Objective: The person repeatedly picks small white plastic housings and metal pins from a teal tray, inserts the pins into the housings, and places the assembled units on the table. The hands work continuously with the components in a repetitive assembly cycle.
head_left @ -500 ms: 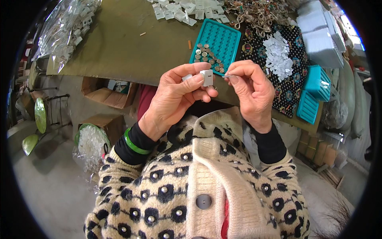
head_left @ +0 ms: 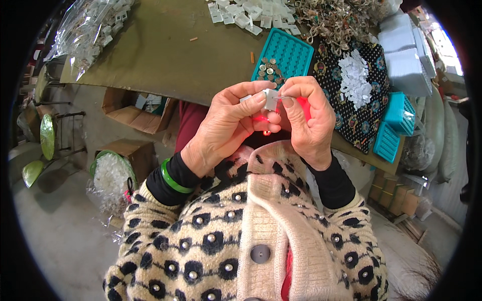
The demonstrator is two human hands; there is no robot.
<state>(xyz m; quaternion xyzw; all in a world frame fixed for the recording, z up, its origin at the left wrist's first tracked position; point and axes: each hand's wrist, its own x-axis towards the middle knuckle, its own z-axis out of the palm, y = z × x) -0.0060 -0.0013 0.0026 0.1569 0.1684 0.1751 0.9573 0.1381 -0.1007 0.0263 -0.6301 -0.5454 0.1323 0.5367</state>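
Between the thumb and fingers of my left hand point(head_left: 221, 120) is a small white plastic case point(head_left: 271, 99), held in front of my chest. My right hand point(head_left: 311, 118) pinches a thin, light strip point(head_left: 284, 97) whose left end meets the case's right side; whether it goes in cannot be seen. Red light glows on both palms, and a bright red spot point(head_left: 266, 133) shows just below the left fingers. Beyond the hands lies a teal tray point(head_left: 288, 52) of round pockets, with several small metal discs like button cells point(head_left: 270, 70) at its near left part.
White plastic pieces point(head_left: 251, 15) and tangled wires point(head_left: 341, 20) lie at the table's far side. A patterned cloth point(head_left: 329, 65) carries white flakes point(head_left: 355, 78). White trays point(head_left: 404, 55) and teal trays point(head_left: 399, 113) stand right. A clear bag point(head_left: 93, 30) sits far left; a cardboard box point(head_left: 133, 123) is below.
My right hand has moved left, bringing the strip from apart to against the white case. Red light now shines between the hands. The view has shifted slightly.
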